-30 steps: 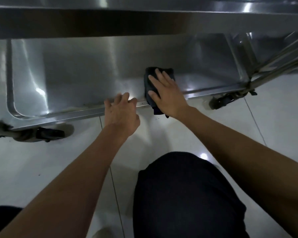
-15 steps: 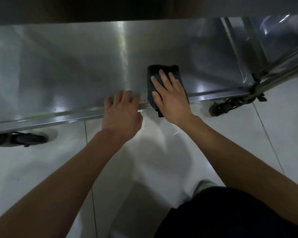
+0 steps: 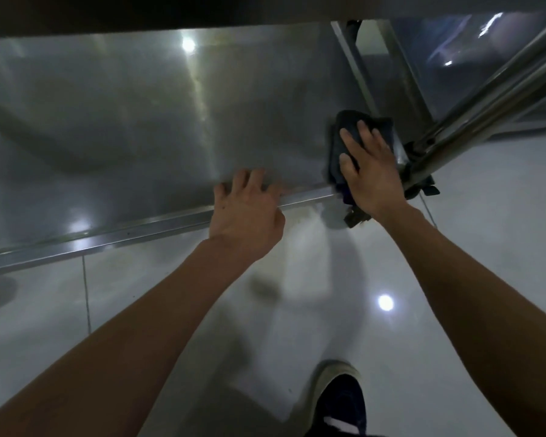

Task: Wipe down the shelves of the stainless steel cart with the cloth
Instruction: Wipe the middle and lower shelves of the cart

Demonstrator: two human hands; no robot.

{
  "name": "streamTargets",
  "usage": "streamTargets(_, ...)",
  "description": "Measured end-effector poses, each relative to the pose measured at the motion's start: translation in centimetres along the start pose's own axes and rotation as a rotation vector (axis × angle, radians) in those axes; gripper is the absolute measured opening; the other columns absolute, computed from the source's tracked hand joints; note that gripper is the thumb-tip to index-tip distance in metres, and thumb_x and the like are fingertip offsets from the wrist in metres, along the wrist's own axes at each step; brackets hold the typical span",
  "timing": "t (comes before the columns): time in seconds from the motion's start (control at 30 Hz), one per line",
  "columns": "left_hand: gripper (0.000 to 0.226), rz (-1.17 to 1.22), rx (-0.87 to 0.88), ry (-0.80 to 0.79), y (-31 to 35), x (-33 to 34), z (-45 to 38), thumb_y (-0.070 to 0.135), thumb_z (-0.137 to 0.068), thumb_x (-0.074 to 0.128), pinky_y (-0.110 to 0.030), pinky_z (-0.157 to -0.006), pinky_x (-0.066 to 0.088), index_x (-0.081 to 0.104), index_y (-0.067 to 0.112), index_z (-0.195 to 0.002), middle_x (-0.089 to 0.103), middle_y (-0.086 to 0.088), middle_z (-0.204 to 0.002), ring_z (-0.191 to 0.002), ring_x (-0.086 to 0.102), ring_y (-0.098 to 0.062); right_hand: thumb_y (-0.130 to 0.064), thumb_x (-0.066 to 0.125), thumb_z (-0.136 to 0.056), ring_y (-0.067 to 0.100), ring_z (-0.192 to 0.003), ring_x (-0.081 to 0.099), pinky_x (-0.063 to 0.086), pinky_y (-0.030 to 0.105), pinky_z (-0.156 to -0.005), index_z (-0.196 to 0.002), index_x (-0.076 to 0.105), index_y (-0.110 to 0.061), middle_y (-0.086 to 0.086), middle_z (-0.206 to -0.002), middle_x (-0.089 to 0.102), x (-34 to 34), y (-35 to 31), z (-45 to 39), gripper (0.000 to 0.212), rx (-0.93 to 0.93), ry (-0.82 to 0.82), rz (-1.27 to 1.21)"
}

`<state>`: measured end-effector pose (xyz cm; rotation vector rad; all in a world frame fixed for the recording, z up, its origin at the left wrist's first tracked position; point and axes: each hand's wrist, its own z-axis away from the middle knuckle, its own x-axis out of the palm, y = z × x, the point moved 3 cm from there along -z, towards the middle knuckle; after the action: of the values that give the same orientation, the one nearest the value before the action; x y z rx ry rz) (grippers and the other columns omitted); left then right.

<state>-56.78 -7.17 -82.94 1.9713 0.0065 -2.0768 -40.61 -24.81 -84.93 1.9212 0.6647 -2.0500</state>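
Right hand (image 3: pixel 371 171) pressing flat on the dark cloth (image 3: pixel 347 137), fingers straight and a little spread, thumb lying along the left side of the cloth. Cloth folded, lying on the lower shelf (image 3: pixel 123 137) of the stainless steel cart, at the near right corner, with its lower end hanging over the front rim (image 3: pixel 145 225) of the shelf. Just beside the cloth on the right, the slanted steel tubes (image 3: pixel 486 99) of the cart frame, joining the corner of the shelf; below that corner, a dark caster (image 3: pixel 423 189), partly hidden behind the wrist. Left hand (image 3: pixel 246 212) resting on the same front rim, well to the left of the cloth and not touching it, fingers bent over the edge onto the shelf surface and gripping the rim. Above, across the top of the view, the dark underside of the upper shelf (image 3: pixel 139 14). Under both forearms, a pale tiled floor (image 3: pixel 171 310) with bright spots of reflected light. At the bottom, a dark shoe (image 3: pixel 341 402) with a light sole, standing on the tiles.
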Motion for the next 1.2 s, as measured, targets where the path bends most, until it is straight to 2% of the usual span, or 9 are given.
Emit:
streamTargets(0.13, 0.039, -0.026, -0.005, -0.006, -0.1, 0.6, -0.3, 0.040, -0.088, 0.055, -0.053, -0.098, 0.040, 0.059, 0.025, -0.124, 0.044, -0.003, -0.140, -0.131, 0.038, -0.029, -0.043, 0.019, -0.104, 0.030, -0.153, 0.012, 0.012, 0.045, -0.125, -0.157, 0.024, -0.029, 0.004, -0.167, 0.012, 0.2, 1.0, -0.4, 0.055, 0.024, 0.001, 0.069)
streamTargets(0.27, 0.040, -0.010, 0.032, 0.016, -0.8, 0.6, -0.1, 0.043, -0.087, 0.054, -0.052, -0.099, 0.039, 0.059, 0.026, -0.124, 0.045, -0.002, -0.142, -0.133, 0.039, -0.028, -0.039, 0.022, -0.105, 0.031, -0.152, 0.014, 0.014, 0.046, -0.124, -0.158, 0.024, -0.027, 0.006, -0.167, 0.013, 0.3, 0.1, -0.6, 0.053, 0.056, 0.005, 0.075)
streamTargets(0.4, 0.042, 0.113, 0.062, 0.055, -2.4, -0.3, 0.5, 0.035, -0.089, 0.055, -0.048, -0.099, 0.040, 0.058, 0.024, -0.130, 0.048, -0.003, -0.143, -0.132, 0.043, -0.027, -0.043, 0.007, -0.100, 0.031, -0.153, 0.014, 0.014, 0.047, -0.124, -0.158, 0.024, -0.023, 0.009, -0.167, 0.013, 0.2, -2.6, -0.9, 0.063, 0.010, -0.007, 0.074)
streamTargets(0.53, 0.041, 0.110, -0.024, 0.089, -6.7, -1.5, 1.8, 0.032, -0.089, 0.059, -0.048, -0.099, 0.038, 0.059, 0.024, -0.129, 0.049, -0.003, -0.143, -0.133, 0.041, -0.028, -0.037, 0.015, -0.103, 0.032, -0.154, 0.008, 0.010, 0.050, -0.124, -0.159, 0.022, -0.025, 0.006, -0.168, 0.009, 0.8, -7.8, -1.4, 0.057, -0.042, -0.049, -0.012)
streamTargets(0.63, 0.041, 0.096, -0.144, 0.106, -11.1, -2.4, 3.0, 0.032, -0.091, 0.057, -0.050, -0.101, 0.037, 0.059, 0.024, -0.131, 0.048, -0.003, -0.144, -0.134, 0.040, -0.029, -0.036, 0.015, -0.096, 0.034, -0.153, 0.007, 0.009, 0.052, -0.122, -0.159, 0.021, -0.025, 0.006, -0.168, 0.007, 1.1, -12.8, -2.2, 0.065, -0.105, -0.083, -0.017)
streamTargets(0.73, 0.035, 0.068, -0.231, 0.126, -14.7, -3.1, 4.4, 0.031, -0.092, 0.056, -0.051, -0.100, 0.038, 0.062, 0.022, -0.125, 0.051, -0.005, -0.140, -0.130, 0.043, -0.031, -0.036, 0.016, -0.091, 0.036, -0.153, 0.007, 0.010, 0.054, -0.122, -0.159, 0.020, -0.023, 0.008, -0.168, 0.006, 1.7, -18.0, -3.0, 0.070, -0.189, -0.116, -0.006)
streamTargets(0.87, 0.029, 0.043, -0.317, 0.130, -18.5, -3.6, 6.4, 0.030, -0.092, 0.057, -0.050, -0.093, 0.039, 0.065, 0.018, -0.117, 0.055, -0.008, -0.132, -0.123, 0.046, -0.034, -0.036, 0.020, -0.095, 0.036, -0.153, 0.007, 0.010, 0.054, -0.121, -0.159, 0.021, -0.024, 0.008, -0.168, 0.006, 3.2, -24.4, -3.6, 0.065, -0.289, -0.126, -0.004)
streamTargets(1.0, 0.030, 0.028, -0.268, 0.136, -20.4, -3.6, 8.0, 0.028, -0.092, 0.058, -0.048, -0.088, 0.042, 0.065, 0.016, -0.119, 0.058, -0.007, -0.128, -0.118, 0.050, -0.034, -0.032, 0.030, -0.103, 0.033, -0.154, 0.004, 0.008, 0.052, -0.122, -0.159, 0.020, -0.026, 0.004, -0.168, 0.004, 4.8, -30.2, -3.6, 0.057, -0.400, -0.130, -0.013)
streamTargets(1.2, 0.029, 0.031, -0.234, 0.165, -21.0, -3.3, 8.4, 0.025, -0.090, 0.054, -0.043, -0.082, 0.042, 0.065, 0.014, -0.115, 0.061, -0.007, -0.118, -0.107, 0.056, -0.032, -0.034, 0.029, -0.105, 0.026, -0.155, -0.004, 0.000, 0.047, -0.124, -0.160, 0.016, -0.031, -0.002, -0.169, -0.001, 5.5, -34.7, -4.1, 0.056, -0.486, -0.185, -0.081)
